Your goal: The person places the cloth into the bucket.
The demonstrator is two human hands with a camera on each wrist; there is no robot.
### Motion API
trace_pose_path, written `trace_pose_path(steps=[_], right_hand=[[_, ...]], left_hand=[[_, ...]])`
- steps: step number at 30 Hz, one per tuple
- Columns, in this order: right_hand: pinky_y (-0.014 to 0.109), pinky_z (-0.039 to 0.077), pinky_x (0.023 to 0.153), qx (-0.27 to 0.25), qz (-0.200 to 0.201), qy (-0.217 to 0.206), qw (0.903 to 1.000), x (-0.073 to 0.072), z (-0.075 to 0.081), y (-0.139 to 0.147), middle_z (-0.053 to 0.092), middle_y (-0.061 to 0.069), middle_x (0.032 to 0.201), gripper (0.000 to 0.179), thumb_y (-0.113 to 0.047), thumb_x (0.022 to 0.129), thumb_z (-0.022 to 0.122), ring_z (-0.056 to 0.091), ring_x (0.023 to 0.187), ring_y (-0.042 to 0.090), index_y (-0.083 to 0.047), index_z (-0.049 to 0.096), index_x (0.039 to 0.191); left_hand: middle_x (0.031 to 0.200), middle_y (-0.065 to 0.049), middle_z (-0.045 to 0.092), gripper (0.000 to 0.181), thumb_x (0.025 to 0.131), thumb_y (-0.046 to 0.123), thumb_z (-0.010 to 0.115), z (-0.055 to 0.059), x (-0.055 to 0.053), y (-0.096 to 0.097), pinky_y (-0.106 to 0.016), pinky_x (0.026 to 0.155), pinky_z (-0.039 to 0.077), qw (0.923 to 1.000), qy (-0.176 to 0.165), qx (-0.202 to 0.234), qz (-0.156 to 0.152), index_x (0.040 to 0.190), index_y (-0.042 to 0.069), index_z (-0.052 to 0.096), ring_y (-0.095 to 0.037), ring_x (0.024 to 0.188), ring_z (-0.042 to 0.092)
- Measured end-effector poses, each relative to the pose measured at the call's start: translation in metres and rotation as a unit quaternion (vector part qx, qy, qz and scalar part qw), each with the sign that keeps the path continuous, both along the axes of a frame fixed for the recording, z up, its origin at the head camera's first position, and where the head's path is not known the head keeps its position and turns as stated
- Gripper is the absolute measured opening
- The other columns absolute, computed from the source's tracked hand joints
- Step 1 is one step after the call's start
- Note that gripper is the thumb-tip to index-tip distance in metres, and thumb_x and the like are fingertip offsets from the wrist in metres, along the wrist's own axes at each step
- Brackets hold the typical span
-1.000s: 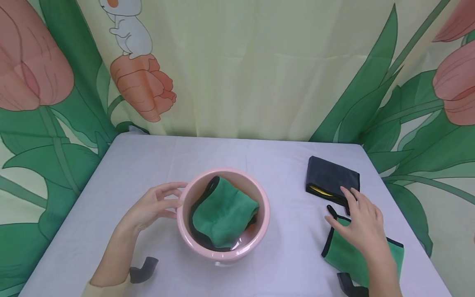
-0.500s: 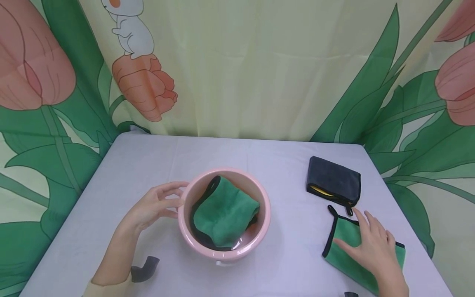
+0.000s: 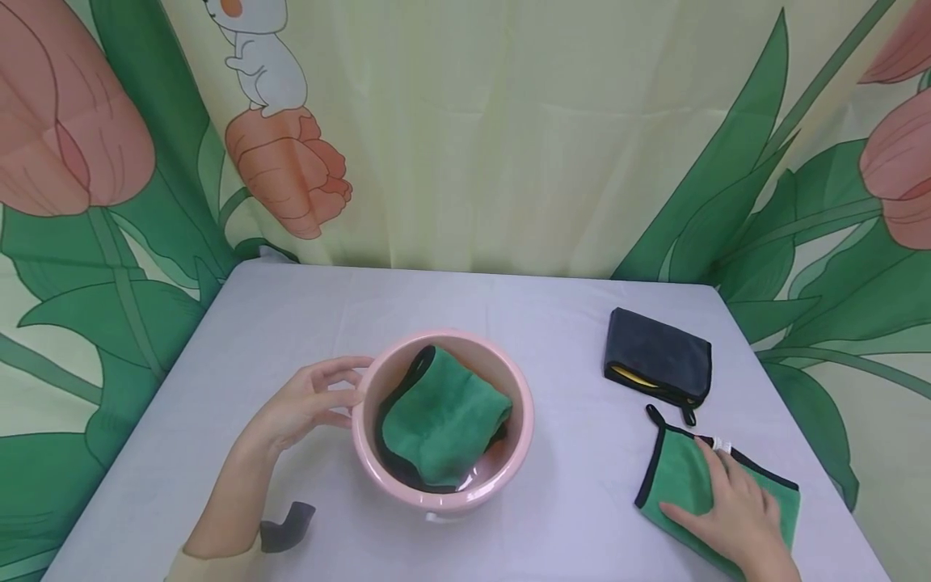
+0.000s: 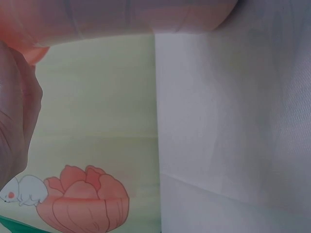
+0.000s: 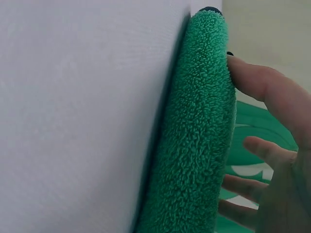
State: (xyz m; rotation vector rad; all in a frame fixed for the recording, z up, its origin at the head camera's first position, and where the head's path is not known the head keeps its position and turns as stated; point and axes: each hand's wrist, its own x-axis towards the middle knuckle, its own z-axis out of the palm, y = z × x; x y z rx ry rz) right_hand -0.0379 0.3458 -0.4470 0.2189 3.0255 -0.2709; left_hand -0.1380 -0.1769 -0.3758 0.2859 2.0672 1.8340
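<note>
A pink round bucket (image 3: 516, 453) stands mid-table with a folded green cloth with black edging (image 3: 444, 416) inside. My left hand (image 3: 309, 404) rests its fingertips against the bucket's left side, at the rim. In the left wrist view the bucket's wall (image 4: 121, 17) crosses the top and part of the hand (image 4: 14, 116) shows at the left. At the right, my right hand (image 3: 735, 505) lies over a second green cloth (image 3: 672, 485), fingers spread. The right wrist view shows that cloth's fluffy folded edge (image 5: 194, 121), with the fingertips of the right hand (image 5: 262, 145) at its upper side.
A dark folded cloth with a yellow inner strip (image 3: 658, 356) lies behind the green cloth. The white tabletop (image 3: 553, 323) reaches back to a printed curtain (image 3: 473, 162). A grey strap-like piece (image 3: 287, 527) shows by the left wrist.
My right hand has moved down and slightly right, from beside the dark folded cloth onto the green cloth. The left hand keeps its place at the bucket.
</note>
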Motion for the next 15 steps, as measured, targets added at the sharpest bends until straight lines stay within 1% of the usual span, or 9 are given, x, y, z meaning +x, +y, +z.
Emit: trace_pose_path(steps=[3,8,15], right_hand=[[0.074,0.026,0.079,-0.002,0.004,-0.019,0.9998,-0.0009,-0.0026,0.0013,0.031,0.035,0.125,0.116,-0.071,0.061,0.065,0.035,0.107,0.055,-0.005,0.014,0.142],[0.074,0.027,0.08,-0.007,0.003,-0.041,0.9992,-0.0033,-0.0045,0.0007,0.03,0.036,0.123,0.11,-0.066,0.061,0.068,0.034,0.106,0.058,-0.003,0.019,0.138],[0.074,0.025,0.081,-0.03,-0.022,-0.075,0.9965,-0.0088,-0.0042,-0.0004,0.025,0.036,0.124,0.104,-0.054,0.063,0.073,0.03,0.107,0.058,-0.001,0.021,0.136]], left_hand=[[0.094,-0.012,0.057,0.054,0.081,0.012,0.065,0.0006,0.0002,0.0004,-0.042,0.067,0.055,1.0,-0.001,-0.002,0.0,0.129,-0.003,0.045,-0.022,0.081,0.063],[0.095,-0.012,0.057,0.053,0.081,0.011,0.065,0.0003,-0.0001,0.0008,-0.042,0.067,0.055,1.0,0.0,-0.003,0.001,0.129,-0.003,0.045,-0.022,0.08,0.064],[0.095,-0.012,0.058,0.054,0.081,0.012,0.065,-0.0004,0.0,0.0006,-0.042,0.068,0.055,1.0,-0.001,-0.006,0.004,0.129,-0.002,0.045,-0.023,0.08,0.064]])
